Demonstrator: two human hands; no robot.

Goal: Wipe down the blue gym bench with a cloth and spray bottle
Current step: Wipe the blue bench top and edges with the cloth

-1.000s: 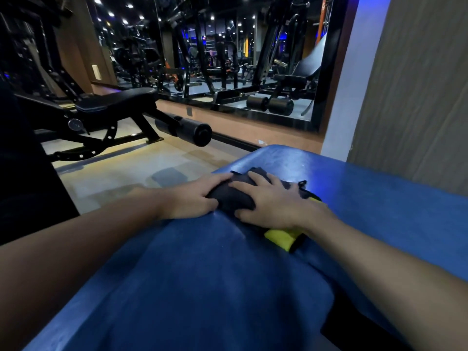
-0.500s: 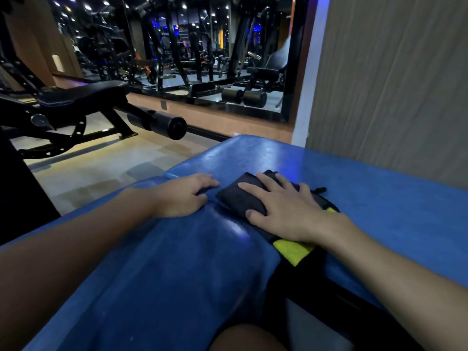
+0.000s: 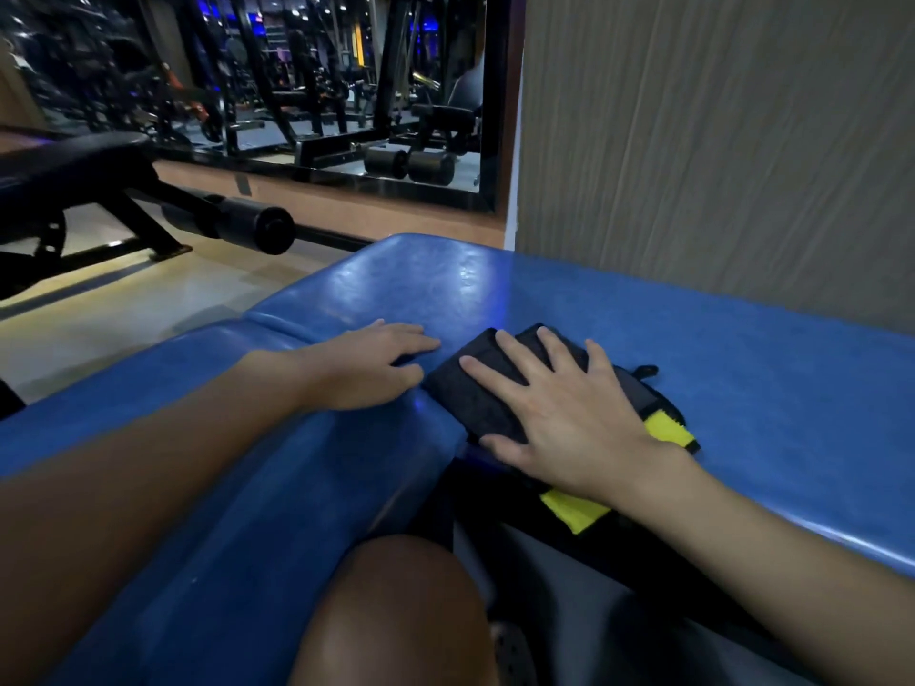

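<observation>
On the blue tabletop (image 3: 742, 388), the right hand (image 3: 559, 418) lies flat, fingers spread, pressing a folded dark cloth (image 3: 470, 393) with yellow edging. The left hand (image 3: 376, 363) rests open on the padding just beside the cloth, holding nothing. Beyond stand a black bench (image 3: 74, 160) and a wall mirror (image 3: 346, 91).

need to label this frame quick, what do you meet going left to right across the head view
black bench → foam roller pad → left hand flat on the blue bench → right hand pressing the cloth → grey wall panel
</observation>
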